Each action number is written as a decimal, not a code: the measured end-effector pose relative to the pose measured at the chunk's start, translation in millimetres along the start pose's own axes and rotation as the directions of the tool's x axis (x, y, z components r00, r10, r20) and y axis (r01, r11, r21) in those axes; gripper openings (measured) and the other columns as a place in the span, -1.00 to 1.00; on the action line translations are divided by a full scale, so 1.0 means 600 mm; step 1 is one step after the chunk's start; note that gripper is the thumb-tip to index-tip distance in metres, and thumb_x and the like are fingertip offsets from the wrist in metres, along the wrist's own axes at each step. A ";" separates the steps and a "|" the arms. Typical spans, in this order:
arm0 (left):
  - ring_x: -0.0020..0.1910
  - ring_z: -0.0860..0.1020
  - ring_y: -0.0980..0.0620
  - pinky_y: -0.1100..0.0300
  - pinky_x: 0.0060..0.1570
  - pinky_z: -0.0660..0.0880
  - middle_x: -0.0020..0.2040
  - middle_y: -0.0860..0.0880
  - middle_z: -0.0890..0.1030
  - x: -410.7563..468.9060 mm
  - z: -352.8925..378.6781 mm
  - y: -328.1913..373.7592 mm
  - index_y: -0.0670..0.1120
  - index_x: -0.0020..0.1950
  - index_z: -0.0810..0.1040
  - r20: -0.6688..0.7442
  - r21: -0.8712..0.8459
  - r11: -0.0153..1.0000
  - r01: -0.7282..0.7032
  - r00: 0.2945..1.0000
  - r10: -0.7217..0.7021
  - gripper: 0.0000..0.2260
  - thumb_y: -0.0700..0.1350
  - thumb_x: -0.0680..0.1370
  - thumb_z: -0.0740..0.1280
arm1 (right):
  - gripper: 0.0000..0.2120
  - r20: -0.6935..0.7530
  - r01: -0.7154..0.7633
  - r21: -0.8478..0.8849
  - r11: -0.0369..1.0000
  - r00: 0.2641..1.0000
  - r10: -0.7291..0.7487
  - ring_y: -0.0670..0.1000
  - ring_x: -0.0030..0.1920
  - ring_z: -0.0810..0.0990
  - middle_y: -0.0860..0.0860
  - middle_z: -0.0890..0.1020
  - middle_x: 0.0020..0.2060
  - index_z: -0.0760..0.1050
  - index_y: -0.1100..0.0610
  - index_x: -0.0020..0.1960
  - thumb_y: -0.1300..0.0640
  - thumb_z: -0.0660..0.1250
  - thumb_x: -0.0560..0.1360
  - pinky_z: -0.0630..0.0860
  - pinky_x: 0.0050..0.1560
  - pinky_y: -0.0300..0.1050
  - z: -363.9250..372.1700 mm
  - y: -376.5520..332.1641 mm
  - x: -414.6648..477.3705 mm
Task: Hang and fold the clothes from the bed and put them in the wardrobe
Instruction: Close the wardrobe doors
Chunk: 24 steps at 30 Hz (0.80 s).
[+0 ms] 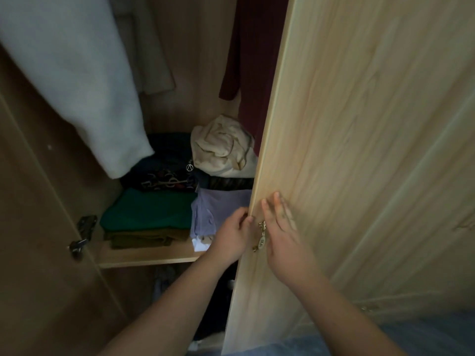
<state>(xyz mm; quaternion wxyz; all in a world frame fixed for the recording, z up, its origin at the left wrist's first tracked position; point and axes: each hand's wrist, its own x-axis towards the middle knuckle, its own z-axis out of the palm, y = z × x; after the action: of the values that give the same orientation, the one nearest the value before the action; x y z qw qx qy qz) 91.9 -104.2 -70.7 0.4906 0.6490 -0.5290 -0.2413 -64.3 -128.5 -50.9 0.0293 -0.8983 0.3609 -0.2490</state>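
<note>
A light wooden wardrobe door (347, 150) stands partly open on the right. My left hand (231, 235) grips its edge just above the brass handle (261, 236). My right hand (280, 227) lies flat on the door's face beside the handle, fingers straight. Inside, a shelf (144, 258) carries folded clothes: a green piece (146, 211) on an olive one (144, 238), a lilac shirt (218, 211), a dark patterned garment (164, 176) and a bunched cream cloth (223, 147). A white garment (77, 73) and a maroon one (252, 60) hang above.
The left door (38, 227) is swung open, with a metal hinge (86, 226) and a lock (77, 246) on it. A beige garment (151, 52) hangs at the back. Dim items lie below the shelf. Blue fabric (424, 335) shows at the bottom right.
</note>
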 end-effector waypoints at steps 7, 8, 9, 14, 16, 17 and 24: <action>0.06 0.58 0.11 0.23 0.00 0.43 0.08 0.07 0.64 0.020 0.001 0.019 0.01 0.24 0.56 -0.024 -0.036 0.996 0.085 0.996 -0.086 -0.77 -0.09 0.68 0.16 | -0.20 0.024 -0.011 -0.023 1.000 1.000 0.011 -0.07 0.56 -0.32 -0.09 -0.36 0.55 -0.18 -0.03 0.61 0.28 0.16 0.53 -0.15 0.43 -0.29 0.001 -0.002 0.028; 0.09 0.58 0.07 0.21 0.04 0.45 0.11 0.04 0.65 0.019 -0.001 0.027 0.01 0.26 0.56 -0.012 -0.033 0.994 0.104 0.994 -0.104 -0.76 -0.08 0.68 0.16 | -0.20 0.031 -0.010 -0.018 1.000 0.999 0.010 -0.05 0.57 -0.31 -0.09 -0.36 0.55 -0.16 -0.01 0.61 0.30 0.16 0.52 -0.14 0.46 -0.26 0.000 -0.001 0.031; 0.11 0.59 0.04 0.20 0.07 0.47 0.13 0.02 0.65 0.015 -0.003 0.036 0.01 0.28 0.55 0.007 -0.023 0.994 0.112 0.994 -0.111 -0.75 -0.06 0.67 0.17 | -0.21 0.033 -0.005 -0.013 1.000 0.999 0.005 -0.03 0.58 -0.29 -0.08 -0.34 0.55 -0.12 0.01 0.62 0.31 0.17 0.50 -0.11 0.50 -0.20 -0.003 -0.001 0.032; 0.26 0.53 -0.03 0.33 0.06 0.37 0.20 0.02 0.57 -0.065 -0.013 0.074 -0.02 0.47 0.40 0.024 0.078 0.984 0.158 0.987 -0.160 -0.63 -0.07 0.65 0.22 | -0.35 0.087 0.026 0.007 1.000 0.996 -0.027 0.05 0.59 -0.02 0.05 0.02 0.60 0.11 0.13 0.59 0.24 0.19 0.52 0.07 0.56 -0.03 -0.025 0.014 0.018; 0.26 0.53 -0.05 0.27 0.12 0.41 0.33 -0.05 0.54 -0.121 -0.021 0.074 0.00 0.58 0.23 -0.032 0.273 0.939 0.207 0.978 -0.207 -0.53 -0.11 0.66 0.20 | -0.39 0.122 0.055 -0.026 0.998 0.991 -0.052 0.08 0.58 0.09 0.08 0.20 0.57 0.17 0.13 0.57 0.16 0.12 0.52 0.11 0.55 -0.01 -0.036 0.015 -0.009; 0.30 0.50 -0.05 0.24 0.19 0.40 0.39 -0.06 0.50 -0.155 -0.026 0.074 0.02 0.60 0.18 -0.055 0.360 0.908 0.213 0.977 -0.208 -0.50 -0.10 0.66 0.20 | -0.40 0.135 0.082 -0.039 0.996 0.988 -0.076 0.09 0.56 0.15 0.09 0.25 0.55 0.19 0.13 0.56 0.11 0.08 0.52 0.14 0.55 -0.01 -0.041 0.013 -0.028; 0.61 -0.02 -0.04 -0.01 0.57 0.02 0.62 0.03 0.09 -0.441 -0.039 0.081 0.13 0.62 0.00 -0.218 0.750 0.584 0.309 0.950 -0.222 -0.46 0.03 0.65 0.10 | -0.43 0.255 0.212 0.086 0.973 0.940 -0.228 0.05 0.57 0.11 0.01 0.22 0.56 0.15 0.02 0.57 -0.02 0.18 0.60 0.14 0.55 0.00 -0.058 -0.054 -0.193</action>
<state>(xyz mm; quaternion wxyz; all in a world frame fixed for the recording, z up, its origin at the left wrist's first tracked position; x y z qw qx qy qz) 3.9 151.0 -72.2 0.1470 0.8793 -0.4523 -0.0272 -131.6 -23.4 -62.4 0.0746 -0.9568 0.2439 -0.1396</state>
